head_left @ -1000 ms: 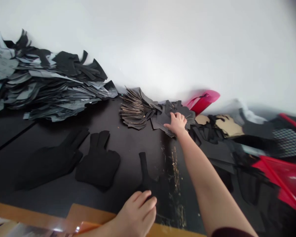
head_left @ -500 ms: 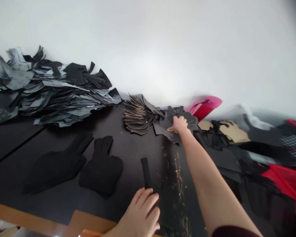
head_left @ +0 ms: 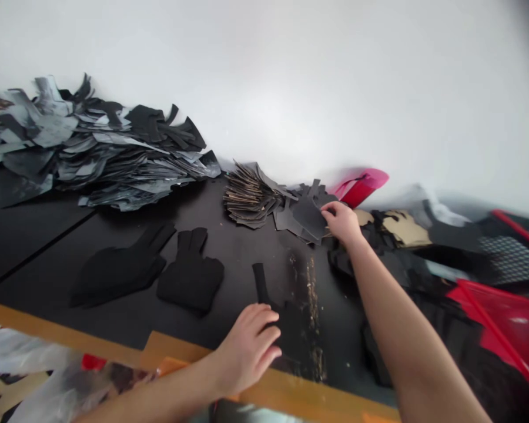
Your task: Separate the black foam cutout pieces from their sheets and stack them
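Observation:
In the head view my right hand (head_left: 341, 222) reaches to the far side of the table. Its thumb and fingers pinch the edge of a dark grey flat cut piece (head_left: 307, 212) with a narrow tab, at a loose heap of similar pieces. Nearer to me, my left hand (head_left: 249, 348) rests with fingers apart over a black cut piece, whose narrow strip (head_left: 260, 281) sticks out past the fingertips. The rest of that piece blends into the dark table. Left of it lie two small stacks of black cut pieces, one nearer (head_left: 191, 276) and one farther left (head_left: 117, 273).
A fanned stack of brown-edged pieces (head_left: 249, 200) stands beside the heap. A large grey pile (head_left: 127, 164) leans along the wall at left. A pink-red roll (head_left: 364, 185), tan pieces (head_left: 406, 228) and a red mesh-like item (head_left: 505, 323) lie at right. The table has an orange-brown edge (head_left: 308, 393).
My right hand has shifted from lying over the heap to pinching a grey piece's edge at its right. My left hand stays by the black piece. The view has tilted slightly.

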Demonstrator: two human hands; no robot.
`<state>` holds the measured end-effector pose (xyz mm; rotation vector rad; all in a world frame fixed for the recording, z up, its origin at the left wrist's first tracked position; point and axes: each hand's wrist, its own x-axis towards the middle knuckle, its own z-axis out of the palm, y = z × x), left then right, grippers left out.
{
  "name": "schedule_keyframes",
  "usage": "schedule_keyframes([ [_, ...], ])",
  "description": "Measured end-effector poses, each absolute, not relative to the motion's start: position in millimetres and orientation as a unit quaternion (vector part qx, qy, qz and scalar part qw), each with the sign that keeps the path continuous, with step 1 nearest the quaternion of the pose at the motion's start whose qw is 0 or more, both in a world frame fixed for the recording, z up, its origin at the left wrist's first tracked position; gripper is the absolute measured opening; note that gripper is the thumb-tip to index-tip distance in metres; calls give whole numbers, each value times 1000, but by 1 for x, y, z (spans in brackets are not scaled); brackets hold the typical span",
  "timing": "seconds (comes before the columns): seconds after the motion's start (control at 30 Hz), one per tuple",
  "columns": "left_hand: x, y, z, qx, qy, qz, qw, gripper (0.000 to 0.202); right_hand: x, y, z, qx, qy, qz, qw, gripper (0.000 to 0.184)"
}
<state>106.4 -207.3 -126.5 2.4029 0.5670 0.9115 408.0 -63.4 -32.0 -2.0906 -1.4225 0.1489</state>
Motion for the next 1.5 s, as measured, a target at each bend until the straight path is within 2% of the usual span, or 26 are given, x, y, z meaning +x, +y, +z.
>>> schedule_keyframes([
  [0.1,110,-199,-117,801,253,377,390,18,389,-113,-32,-765,-535,108,341,25],
  [0.23,124,-190,-101,533,340,397,665,25,351,-181,-49,-715,-544,199,391,30],
  [0.33,131,-195,-93,378,338,434,744,28,326,-220,-65,-693,-538,234,419,24],
  [0.57,126,-225,-105,335,371,441,746,30,295,-266,-91,-712,-492,226,448,22],
  [0.63,125,-228,-109,352,386,450,724,31,285,-272,-92,-719,-505,146,456,25],
  [0.73,125,-230,-109,383,403,460,692,31,262,-281,-89,-706,-563,-44,428,24],
  [0.8,124,-231,-105,394,396,463,688,30,244,-285,-87,-675,-611,-100,402,20],
  [0.87,122,-234,-100,385,381,462,703,27,230,-287,-87,-652,-637,-93,400,19],
  [1.0,116,-240,-92,349,353,459,737,24,216,-289,-91,-643,-616,-69,450,22],
  [1.2,114,-247,-89,351,346,466,734,21,211,-290,-96,-622,-595,-49,507,24],
  [1.5,111,-251,-86,360,343,469,729,11,208,-295,-102,-610,-640,-122,451,34],
])
